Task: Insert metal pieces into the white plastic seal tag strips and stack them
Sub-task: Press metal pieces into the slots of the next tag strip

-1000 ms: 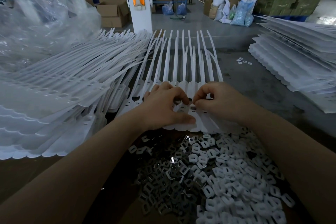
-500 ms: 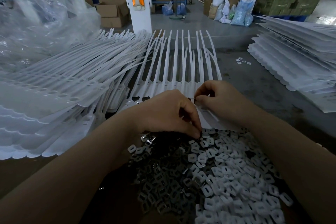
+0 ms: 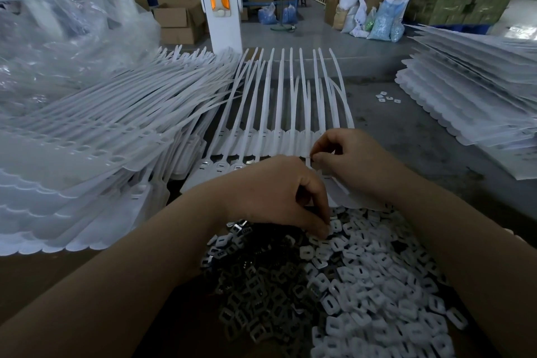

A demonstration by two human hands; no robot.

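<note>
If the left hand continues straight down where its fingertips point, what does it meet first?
Probably the white plastic pieces: the left hand has fingertips already at that heap's edge, beside the metal pieces. Contact is unclear.
</note>
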